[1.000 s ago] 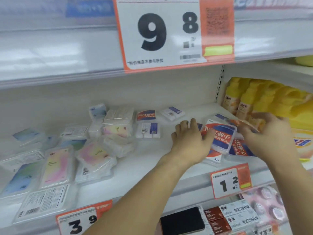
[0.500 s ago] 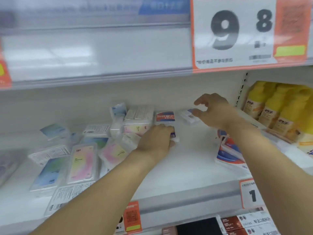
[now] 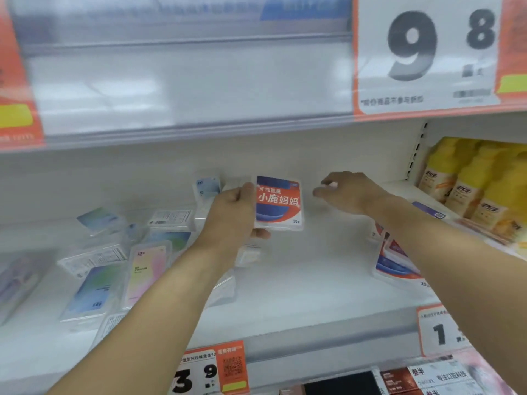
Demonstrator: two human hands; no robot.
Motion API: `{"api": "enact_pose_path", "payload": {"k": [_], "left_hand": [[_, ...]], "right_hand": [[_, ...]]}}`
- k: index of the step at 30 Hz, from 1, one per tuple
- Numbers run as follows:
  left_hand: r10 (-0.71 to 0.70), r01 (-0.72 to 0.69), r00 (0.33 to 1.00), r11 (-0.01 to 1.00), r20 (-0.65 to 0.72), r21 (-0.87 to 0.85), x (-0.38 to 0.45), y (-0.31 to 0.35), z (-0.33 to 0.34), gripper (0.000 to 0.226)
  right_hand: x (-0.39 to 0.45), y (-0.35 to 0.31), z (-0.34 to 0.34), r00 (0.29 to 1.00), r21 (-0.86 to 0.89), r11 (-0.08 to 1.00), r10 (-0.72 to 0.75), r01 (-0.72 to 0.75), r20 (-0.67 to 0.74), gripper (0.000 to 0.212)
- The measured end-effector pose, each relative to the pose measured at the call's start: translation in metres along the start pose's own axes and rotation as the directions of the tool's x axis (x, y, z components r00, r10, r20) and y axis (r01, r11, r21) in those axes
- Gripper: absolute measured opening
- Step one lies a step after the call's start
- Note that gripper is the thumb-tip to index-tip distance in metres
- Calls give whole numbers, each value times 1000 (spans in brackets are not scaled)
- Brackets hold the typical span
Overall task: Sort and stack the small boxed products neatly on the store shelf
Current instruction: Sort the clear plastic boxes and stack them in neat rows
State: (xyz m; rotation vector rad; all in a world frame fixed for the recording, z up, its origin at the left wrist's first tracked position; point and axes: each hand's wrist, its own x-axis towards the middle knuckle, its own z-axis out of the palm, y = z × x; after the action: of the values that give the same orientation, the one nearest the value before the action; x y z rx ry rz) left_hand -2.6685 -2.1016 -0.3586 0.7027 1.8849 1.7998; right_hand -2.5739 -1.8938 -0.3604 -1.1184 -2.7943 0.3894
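Since half a second ago the red-and-blue floss-pick box (image 3: 279, 202) has come up off the shelf (image 3: 299, 283): the left hand (image 3: 231, 220) that was pressing down on it now holds it upright in the air, label facing the camera, long axis roughly vertical. The left grip is closed on the box, thumb on its upper left edge and fingers curled under its lower left corner. The right hand (image 3: 346, 192) has drawn slightly back from the rear of the shelf and hovers at about three o'clock of the box, just beside it but apart. Its fingers are loosely bent and I cannot tell whether something small and pale is pinched at their tips.

The matching stack of red-and-blue boxes (image 3: 395, 263) lies flat at about four o'clock from the held box, under the right forearm. My judgement is that the box belongs there, so the move runs rightward and down, with the box turned flat; the right hand is nearer that stack and could take it over.

Further out, at eight to nine o'clock, pastel boxes (image 3: 144, 273) lie scattered and overlapping. Yellow bottles (image 3: 467, 181) stand at the far right.
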Motion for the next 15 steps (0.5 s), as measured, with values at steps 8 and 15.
{"api": "enact_pose_path", "payload": {"k": [8,15], "left_hand": [[-32,32,994,999,-105,-1,-15,1,-8,33],[15,-10,998,996,55,-88,-35,8,53,29]], "right_hand": [[-82,-11,-35,970,683,723,226,-104,-92,62],[-121,44,-37,879,745,663,399,-79,-262,75]]}}
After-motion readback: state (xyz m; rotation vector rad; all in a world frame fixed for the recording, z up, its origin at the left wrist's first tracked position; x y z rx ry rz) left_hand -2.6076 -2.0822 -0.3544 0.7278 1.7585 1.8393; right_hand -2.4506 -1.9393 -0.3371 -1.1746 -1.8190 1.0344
